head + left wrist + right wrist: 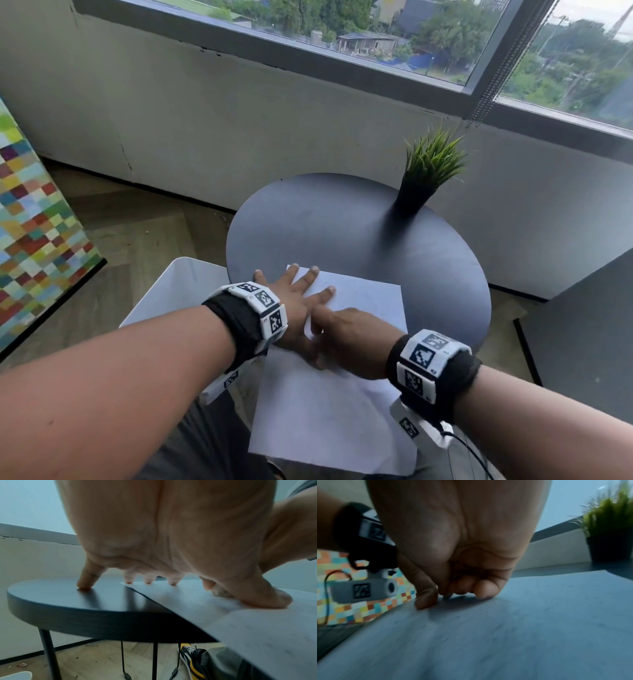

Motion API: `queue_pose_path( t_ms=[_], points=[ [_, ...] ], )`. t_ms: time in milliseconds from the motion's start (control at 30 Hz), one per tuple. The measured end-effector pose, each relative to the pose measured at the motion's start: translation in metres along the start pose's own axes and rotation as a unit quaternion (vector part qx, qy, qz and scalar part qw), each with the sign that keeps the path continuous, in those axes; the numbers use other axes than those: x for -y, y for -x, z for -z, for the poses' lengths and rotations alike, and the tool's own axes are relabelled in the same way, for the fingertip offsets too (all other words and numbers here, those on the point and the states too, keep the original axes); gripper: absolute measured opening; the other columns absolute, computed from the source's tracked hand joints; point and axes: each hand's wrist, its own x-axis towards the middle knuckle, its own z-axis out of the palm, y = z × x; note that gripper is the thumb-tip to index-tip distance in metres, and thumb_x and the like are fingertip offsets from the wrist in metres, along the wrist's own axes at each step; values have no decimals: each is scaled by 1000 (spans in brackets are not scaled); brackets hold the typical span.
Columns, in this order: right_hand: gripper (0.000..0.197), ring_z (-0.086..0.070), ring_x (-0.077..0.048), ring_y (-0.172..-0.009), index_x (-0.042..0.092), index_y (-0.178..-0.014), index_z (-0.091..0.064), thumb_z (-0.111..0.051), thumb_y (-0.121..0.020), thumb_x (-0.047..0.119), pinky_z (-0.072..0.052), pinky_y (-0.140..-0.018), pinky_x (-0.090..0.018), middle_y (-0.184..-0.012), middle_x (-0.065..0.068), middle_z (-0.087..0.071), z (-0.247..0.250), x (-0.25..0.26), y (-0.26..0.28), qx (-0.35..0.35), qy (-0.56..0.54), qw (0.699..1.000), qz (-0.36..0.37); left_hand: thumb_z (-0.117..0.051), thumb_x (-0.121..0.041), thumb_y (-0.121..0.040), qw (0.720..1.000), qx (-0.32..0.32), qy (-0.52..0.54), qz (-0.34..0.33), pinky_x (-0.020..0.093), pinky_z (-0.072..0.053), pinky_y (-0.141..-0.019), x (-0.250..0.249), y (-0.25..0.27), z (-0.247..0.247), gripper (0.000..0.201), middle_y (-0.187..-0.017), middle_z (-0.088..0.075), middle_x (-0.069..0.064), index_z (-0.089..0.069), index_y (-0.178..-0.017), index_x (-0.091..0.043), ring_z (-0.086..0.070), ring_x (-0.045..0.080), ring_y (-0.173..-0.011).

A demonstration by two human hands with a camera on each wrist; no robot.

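Note:
A white paper sheet point(363, 301) lies on the near part of a round dark table point(325, 222) and hangs over its front edge toward my lap. My left hand point(298, 298) is spread flat, fingertips pressing the sheet's far left corner, little finger on bare tabletop. In the left wrist view the left hand point(163, 534) arches over the paper point(257, 628), thumb pressed down. My right hand point(346, 339) sits just right of the left thumb, fingers curled. In the right wrist view the right hand point(462, 547) has thumb and fingertips together on the paper point(505, 628), pinching a small raised fold.
A potted grass plant point(428, 171) stands at the table's far right. A white object point(178, 291) sits left of the table, a colourful checkered panel point(34, 222) further left, dark furniture point(582, 325) at right. Wall and window lie behind. A shoe point(190, 655) rests under the table.

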Motion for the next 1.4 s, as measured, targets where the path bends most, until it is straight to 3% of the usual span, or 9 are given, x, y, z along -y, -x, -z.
queue_pose_path(
  t_ms=[167, 333, 500, 667, 867, 1033, 1233, 1300, 1400],
  points=[
    [16, -58, -36, -92, 13, -104, -43, -42, -96, 27, -49, -79, -44, -100, -15, -63, 20, -37, -15, -84, 1, 988, -131, -56, -97, -52, 1000, -6, 5, 6, 82, -1, -104, -3, -2, -4, 130, -163, 27, -7, 14, -151, -50, 22, 29, -150],
    [27, -57, -36, -91, 10, -118, -41, -49, -95, 23, -46, -74, -41, -104, -16, -62, 0, -11, 0, -1, 34, 999, 8, -57, -97, -52, 1000, -6, 16, 4, 82, 4, -104, -1, -3, -5, 129, -162, 29, -9, 15, -149, -53, 25, 27, -150],
    [18, -56, -33, -91, 12, -108, -44, -42, -97, 26, -46, -76, -39, -101, -12, -63, 21, -45, -9, -88, 16, 988, -126, -56, -97, -52, 1000, -6, 7, 12, 82, 1, -104, -4, -3, -6, 130, -162, 29, -9, 16, -150, -52, 23, 28, -150],
    [26, -56, -36, -94, 12, -119, -39, -44, -96, 24, -47, -78, -43, -106, -13, -61, 4, -10, 5, 14, 37, 999, -18, -56, -97, -53, 1000, 6, 3, 14, 81, 3, -105, -3, -2, -4, 129, -162, 30, -9, 17, -150, -52, 25, 27, -150],
    [9, -57, -32, -83, 16, -96, -47, -51, -93, 23, -46, -71, -38, -88, -8, -62, 29, -96, 15, -126, -91, 954, -257, -54, -97, -55, 999, -5, 6, 32, 76, 1, -110, -1, 4, -5, 125, -164, 24, -8, 12, -151, -51, 21, 25, -151],
    [23, -57, -26, -91, 28, -112, -47, -55, -92, 34, -46, -81, -35, -101, -2, -60, 23, -122, 45, -161, -134, 932, -296, -51, -85, -73, 990, -99, 47, 90, 62, -10, -117, 14, 27, -8, 95, -165, 0, -2, -14, -152, -48, 0, 24, -152],
    [41, -52, -19, -112, 34, -119, -48, -58, -83, 50, -44, -93, -36, -117, 5, -49, -3, -71, 68, -68, -76, 962, -255, -64, -60, -84, 917, -213, 261, 215, 34, -46, -74, 38, 61, -24, 40, -101, -46, -2, -47, -93, -25, -51, 19, -92],
    [47, -52, -20, -113, 36, -126, -43, -54, -83, 52, -43, -94, -36, -119, 6, -48, -13, -54, 69, -62, -70, 965, -246, -68, -53, -87, 842, -144, 469, 227, 30, -39, -61, 45, 66, -33, 46, -81, -52, 3, -44, -84, -14, -52, 20, -68],
    [52, -50, -21, -117, 37, -135, -38, -50, -86, 48, -41, -96, -35, -122, 4, -47, -21, -36, 66, -87, -68, 966, -236, -65, -48, -92, 704, -9, 679, 207, 38, -52, -66, 39, 79, -39, 43, -86, -71, 16, -61, -99, -6, -62, 33, -76]
  ],
)
